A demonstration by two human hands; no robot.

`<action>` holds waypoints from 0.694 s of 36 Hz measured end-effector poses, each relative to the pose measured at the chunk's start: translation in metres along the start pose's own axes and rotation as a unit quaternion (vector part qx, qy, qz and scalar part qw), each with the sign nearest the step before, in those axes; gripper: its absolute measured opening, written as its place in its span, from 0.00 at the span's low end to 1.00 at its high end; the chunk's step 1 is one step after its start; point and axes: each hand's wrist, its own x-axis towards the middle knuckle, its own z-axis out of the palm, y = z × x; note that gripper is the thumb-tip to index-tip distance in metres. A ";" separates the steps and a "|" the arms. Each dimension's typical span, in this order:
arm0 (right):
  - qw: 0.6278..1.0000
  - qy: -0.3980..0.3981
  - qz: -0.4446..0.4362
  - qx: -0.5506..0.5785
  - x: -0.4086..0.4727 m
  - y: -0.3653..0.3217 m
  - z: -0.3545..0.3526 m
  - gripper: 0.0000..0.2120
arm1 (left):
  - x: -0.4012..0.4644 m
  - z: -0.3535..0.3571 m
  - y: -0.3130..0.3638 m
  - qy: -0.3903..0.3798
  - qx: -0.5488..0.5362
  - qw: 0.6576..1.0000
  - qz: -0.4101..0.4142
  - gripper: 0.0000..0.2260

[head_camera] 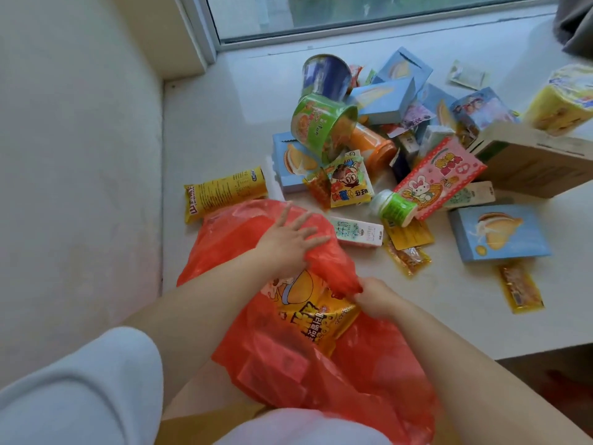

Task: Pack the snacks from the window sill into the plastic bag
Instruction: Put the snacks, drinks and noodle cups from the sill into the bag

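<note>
A red plastic bag (263,354) lies on the window sill near me, its mouth toward the snacks. A big yellow snack packet (316,319) sits half inside the mouth. My left hand (288,242) rests flat on the bag's upper flap with fingers spread. My right hand (375,298) pinches the bag's red rim beside the packet. Beyond the bag lies a heap of snacks: a yellow wafer pack (224,192), a green cup (322,125), a blue cup (325,75), a milk carton (357,232), a green-white bottle (394,207), and several blue boxes (500,232).
A cardboard box (532,162) stands at the right of the sill (211,123), with a yellow pack (561,101) behind it. Small yellow sachets (521,289) lie near the sill's front edge. The wall is at the left, the window behind the heap.
</note>
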 end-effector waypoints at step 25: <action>0.960 0.204 0.035 -0.187 0.066 0.091 -0.078 0.41 | 0.141 -0.020 0.045 0.044 -0.138 0.987 -0.075 0.26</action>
